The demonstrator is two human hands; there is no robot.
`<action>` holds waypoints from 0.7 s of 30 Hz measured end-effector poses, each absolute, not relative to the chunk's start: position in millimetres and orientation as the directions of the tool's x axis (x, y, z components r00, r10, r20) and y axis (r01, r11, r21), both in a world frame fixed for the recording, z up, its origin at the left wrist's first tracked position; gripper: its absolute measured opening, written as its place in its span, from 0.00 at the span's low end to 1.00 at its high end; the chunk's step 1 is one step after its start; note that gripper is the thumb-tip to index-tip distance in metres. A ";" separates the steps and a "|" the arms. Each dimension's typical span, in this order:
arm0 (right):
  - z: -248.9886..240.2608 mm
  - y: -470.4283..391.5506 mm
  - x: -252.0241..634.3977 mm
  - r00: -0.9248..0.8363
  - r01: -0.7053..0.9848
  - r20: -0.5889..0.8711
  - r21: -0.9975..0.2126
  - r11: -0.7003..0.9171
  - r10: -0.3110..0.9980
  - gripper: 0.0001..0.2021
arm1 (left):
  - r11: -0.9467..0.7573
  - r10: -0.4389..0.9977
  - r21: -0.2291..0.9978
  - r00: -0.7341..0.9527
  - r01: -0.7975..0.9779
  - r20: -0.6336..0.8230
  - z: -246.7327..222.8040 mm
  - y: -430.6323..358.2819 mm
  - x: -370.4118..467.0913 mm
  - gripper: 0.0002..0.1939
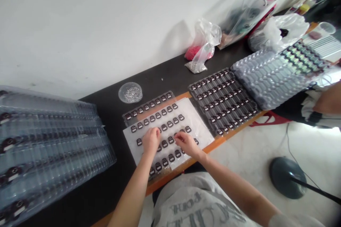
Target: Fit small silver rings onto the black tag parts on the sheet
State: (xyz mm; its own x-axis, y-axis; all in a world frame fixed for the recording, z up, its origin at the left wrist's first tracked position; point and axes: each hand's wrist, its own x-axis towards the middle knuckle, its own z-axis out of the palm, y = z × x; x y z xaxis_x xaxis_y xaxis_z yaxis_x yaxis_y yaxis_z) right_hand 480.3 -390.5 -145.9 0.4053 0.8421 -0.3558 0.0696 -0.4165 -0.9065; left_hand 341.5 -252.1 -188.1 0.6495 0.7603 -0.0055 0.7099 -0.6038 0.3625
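My left hand (pixel 151 139) is over the left-middle part of a clear plastic tray, its fingertips pinched together near one of the small dark parts. To its right my right hand (pixel 187 144) has thumb and fingers closed over the same tray; whatever either pinch holds is too small to make out. A white sheet (pixel 195 117) covers much of this tray. Rows of small dark parts (pixel 158 115), each with a white patch and a little ring, show across it. Beyond the tray stands a round clear dish (pixel 122 92) of tiny silvery pieces.
At left rises a tall stack of clear trays (pixel 58 142). Another filled tray (pixel 223 101) lies right, beside more stacked trays (pixel 263 78). Plastic bags (pixel 204 48) with red and silvery contents lean near the wall. Another person's arm (pixel 329 101) is at far right.
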 end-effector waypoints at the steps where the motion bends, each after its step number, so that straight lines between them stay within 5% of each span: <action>1: -145.3 -390.8 480.9 0.406 0.075 -0.359 -0.904 -0.422 0.840 0.05 | -0.607 0.757 0.361 0.654 0.708 -0.009 -187.6 -251.5 341.8 0.10; 21: -146.1 -395.9 483.7 0.415 0.119 -0.365 -0.886 -0.448 0.833 0.06 | -0.674 0.696 0.298 0.716 0.676 -0.051 -175.9 -246.6 345.3 0.11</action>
State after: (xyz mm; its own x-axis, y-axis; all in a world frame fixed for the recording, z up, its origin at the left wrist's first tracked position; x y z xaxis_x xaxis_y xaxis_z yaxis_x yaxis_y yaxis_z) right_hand 483.7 -395.9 -146.1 0.4150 0.8333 -0.3651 0.1193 -0.4477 -0.8862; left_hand 345.3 -246.6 -175.9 0.7160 0.6962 -0.0515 0.6764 -0.6737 0.2978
